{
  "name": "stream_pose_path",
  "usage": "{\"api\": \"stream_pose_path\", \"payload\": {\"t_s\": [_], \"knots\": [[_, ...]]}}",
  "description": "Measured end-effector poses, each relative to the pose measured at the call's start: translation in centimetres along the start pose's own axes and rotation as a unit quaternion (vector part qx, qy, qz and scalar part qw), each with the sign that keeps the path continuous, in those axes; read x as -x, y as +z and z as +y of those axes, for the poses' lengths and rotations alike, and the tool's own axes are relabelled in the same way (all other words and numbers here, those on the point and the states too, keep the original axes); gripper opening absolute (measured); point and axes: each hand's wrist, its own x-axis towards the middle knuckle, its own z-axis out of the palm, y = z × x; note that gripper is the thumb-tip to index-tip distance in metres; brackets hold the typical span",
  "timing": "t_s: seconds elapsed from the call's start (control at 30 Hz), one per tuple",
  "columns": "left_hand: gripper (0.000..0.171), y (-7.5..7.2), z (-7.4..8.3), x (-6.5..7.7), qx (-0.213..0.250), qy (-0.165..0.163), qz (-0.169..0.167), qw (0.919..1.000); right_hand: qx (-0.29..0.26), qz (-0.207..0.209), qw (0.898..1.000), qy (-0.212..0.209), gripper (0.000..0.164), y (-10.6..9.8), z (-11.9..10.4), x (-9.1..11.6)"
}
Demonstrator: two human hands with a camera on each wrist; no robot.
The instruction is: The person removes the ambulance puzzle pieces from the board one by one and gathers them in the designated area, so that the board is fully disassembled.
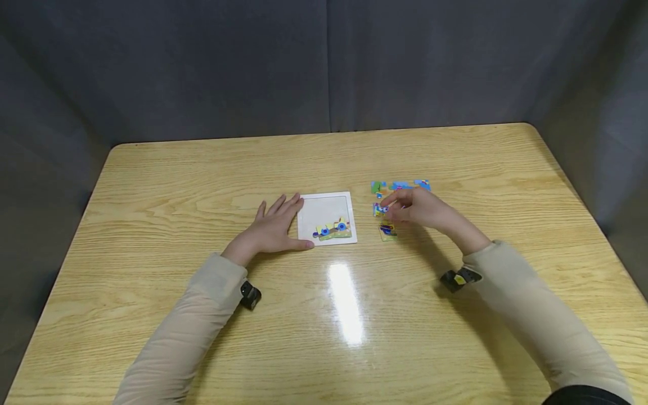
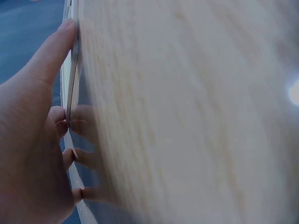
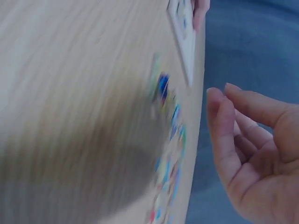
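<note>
A white puzzle tray (image 1: 324, 196) lies on the table, with a few joined jigsaw pieces (image 1: 342, 226) in its lower right part, showing yellow and blue vehicle shapes. My left hand (image 1: 273, 232) rests along the tray's left side, fingers spread at the upper corner and thumb at the lower edge. Over the loose jigsaw pieces hovers my right hand (image 1: 420, 209), thumb and index finger bent towards each other. The right wrist view shows nothing between those fingertips. Nearest to it are a blue-and-yellow piece (image 1: 377, 210) and a yellow-green piece (image 1: 388, 232).
Further back lie more loose pieces, among them a green-and-blue one (image 1: 376, 187) and a blue one (image 1: 422, 183); the right hand partly hides this group. A dark curtain (image 1: 212, 73) hangs behind the wooden table (image 1: 202, 174).
</note>
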Motion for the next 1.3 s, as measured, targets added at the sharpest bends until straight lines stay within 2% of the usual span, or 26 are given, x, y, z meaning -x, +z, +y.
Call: {"api": "stream_pose_path", "payload": {"t_s": [0.17,0.4,0.53,0.7,0.97,1.3], "knots": [[0.103,0.0,0.0,-0.1,-0.003,0.001,0.000,1.0000,0.013,-0.002,0.999,-0.037,0.028,1.6,-2.0,-1.0],[0.103,0.0,0.0,-0.1,-0.004,-0.006,-0.002,1.0000,0.021,-0.028,0.995,-0.098,0.029,4.4,-4.1,-2.9],[0.104,-0.1,-0.1,-0.1,-0.004,-0.007,-0.003,1.0000,0.049,-0.042,0.991,-0.120,0.030,5.8,-4.9,-3.7],[0.104,-0.1,-0.1,0.0,-0.002,-0.005,-0.004,1.0000,0.079,-0.053,0.987,-0.127,0.032,7.0,-5.1,-4.5],[0.103,0.0,-0.1,0.0,-0.003,-0.001,-0.003,1.0000,0.109,-0.045,0.981,-0.157,0.034,8.0,-4.3,-5.2],[0.103,-0.1,0.0,0.1,-0.004,-0.003,-0.004,1.0000,0.086,-0.061,0.987,-0.123,0.030,8.0,-4.1,-5.7]]}}
